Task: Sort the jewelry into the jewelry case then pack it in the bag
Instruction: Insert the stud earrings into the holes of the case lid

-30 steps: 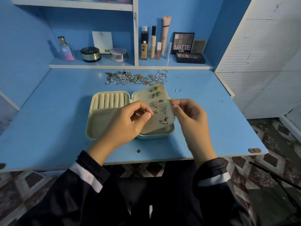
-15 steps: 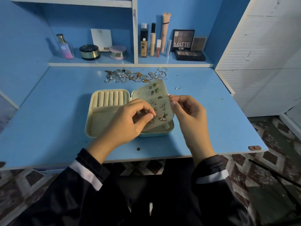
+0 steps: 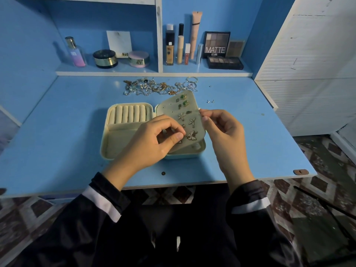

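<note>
An open pale jewelry case (image 3: pixel 107 135) lies on the blue desk, ring rolls (image 3: pixel 129 114) in its left half. Over its right half stands a tilted earring panel (image 3: pixel 173 105) studded with green, starfish and butterfly earrings. My left hand (image 3: pixel 152 143) pinches a small earring against the panel's lower left. My right hand (image 3: pixel 223 130) grips the panel's right edge with thumb and forefinger. A pile of loose jewelry (image 3: pixel 159 87) lies behind the case, and two small studs (image 3: pixel 210 101) lie to its right.
A shelf at the back carries a perfume bottle (image 3: pixel 74 52), jars, makeup tubes and MATTE palettes (image 3: pixel 217 45). A white cabinet (image 3: pixel 308 74) stands at the right. The desk's front edge (image 3: pixel 173 185) is near my sleeves. No bag is in view.
The earring panel has been tilted up a little more. My right hand has slid up along its right edge; my left hand stays at the lower left of the panel.
</note>
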The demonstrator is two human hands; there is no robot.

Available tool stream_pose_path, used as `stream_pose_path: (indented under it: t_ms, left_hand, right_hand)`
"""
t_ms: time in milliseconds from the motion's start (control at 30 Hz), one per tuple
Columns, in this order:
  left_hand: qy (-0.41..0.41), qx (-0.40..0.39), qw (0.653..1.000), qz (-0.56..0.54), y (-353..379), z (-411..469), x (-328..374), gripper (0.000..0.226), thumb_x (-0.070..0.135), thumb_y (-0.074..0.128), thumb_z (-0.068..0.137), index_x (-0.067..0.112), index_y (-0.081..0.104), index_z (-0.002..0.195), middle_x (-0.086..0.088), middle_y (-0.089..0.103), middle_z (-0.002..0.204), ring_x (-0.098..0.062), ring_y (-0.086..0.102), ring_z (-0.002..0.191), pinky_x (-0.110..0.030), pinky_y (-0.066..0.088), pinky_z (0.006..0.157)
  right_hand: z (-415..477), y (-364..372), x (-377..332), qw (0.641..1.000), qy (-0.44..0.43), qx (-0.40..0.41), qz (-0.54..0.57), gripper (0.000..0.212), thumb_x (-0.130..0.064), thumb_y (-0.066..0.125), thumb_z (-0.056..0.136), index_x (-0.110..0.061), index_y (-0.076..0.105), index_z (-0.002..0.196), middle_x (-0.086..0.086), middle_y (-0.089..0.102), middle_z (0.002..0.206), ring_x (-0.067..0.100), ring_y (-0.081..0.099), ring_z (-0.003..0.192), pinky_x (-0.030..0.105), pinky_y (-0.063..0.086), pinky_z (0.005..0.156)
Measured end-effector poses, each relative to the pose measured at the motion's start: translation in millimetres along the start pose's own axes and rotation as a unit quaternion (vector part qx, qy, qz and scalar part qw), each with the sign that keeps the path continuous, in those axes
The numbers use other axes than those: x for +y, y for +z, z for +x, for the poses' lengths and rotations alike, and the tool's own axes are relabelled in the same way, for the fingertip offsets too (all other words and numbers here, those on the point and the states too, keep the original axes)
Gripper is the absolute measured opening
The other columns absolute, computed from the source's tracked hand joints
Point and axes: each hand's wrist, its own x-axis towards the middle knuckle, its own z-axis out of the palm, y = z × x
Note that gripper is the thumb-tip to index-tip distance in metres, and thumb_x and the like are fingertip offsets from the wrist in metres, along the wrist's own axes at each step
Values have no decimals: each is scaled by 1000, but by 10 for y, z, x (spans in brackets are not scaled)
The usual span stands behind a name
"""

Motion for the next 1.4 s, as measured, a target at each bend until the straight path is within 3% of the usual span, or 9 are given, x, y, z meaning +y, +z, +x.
stream_pose_path:
  t_ms: [233,400,667,767,867,967,1133,1400]
  left_hand:
    - [5,47,998,39,41,-31,60,4,17,72,88,20,70,89,12,64,91,-3,58,86,-12,40,72]
    - [29,87,992,87,108,-82,102,3,12,70,89,14,69,89,7,64,90,-2,58,86,-8,37,75]
    - [81,141,975,150,206,-247,111,13,18,65,93,8,72,100,0,66,100,-12,62,91,-27,51,80]
    - [72,142,974,160,218,-305,141,31,35,69,88,10,71,106,2,65,106,-10,62,94,-25,52,80]
    - [70,161,971,164,210,-310,146,32,31,78,84,10,71,106,2,66,107,-11,63,96,-26,54,81]
    - [76,190,969,137,176,-310,142,26,25,77,85,8,72,105,1,68,104,-10,65,97,-27,54,82]
    - [46,247,966,55,166,-392,119,23,24,71,89,4,69,101,4,66,102,-10,65,96,-28,55,86]
    - [-32,283,955,-81,70,-504,132,13,20,72,88,12,68,98,-2,73,98,-15,71,93,-26,55,83]
  right_hand:
    - [0,7,-34,1000,-2,-7,18,11,1,55,94,-1,66,93,4,74,102,10,69,90,23,55,76]
    - [5,5,-34,1000,-3,-10,18,11,0,56,94,-5,67,92,6,74,103,16,68,94,29,56,81]
    - [5,16,-57,1000,-3,-14,27,12,1,56,94,-3,67,93,6,74,101,14,69,93,25,55,80]
    - [15,38,-87,999,-4,-23,39,11,0,56,94,-2,67,95,8,73,101,16,69,94,26,55,80]
    - [29,96,-146,997,-3,-35,70,11,2,55,94,-1,66,94,12,72,104,19,69,95,28,55,82]
    - [26,170,-201,991,10,-61,116,10,2,54,95,0,64,95,17,70,109,19,67,91,31,54,87]
    - [-1,249,-179,971,50,-74,223,12,5,50,95,2,61,94,15,67,101,13,63,79,23,51,79]
    - [-139,323,4,971,90,-63,215,15,4,51,95,-4,61,88,7,60,84,14,57,77,21,47,70]
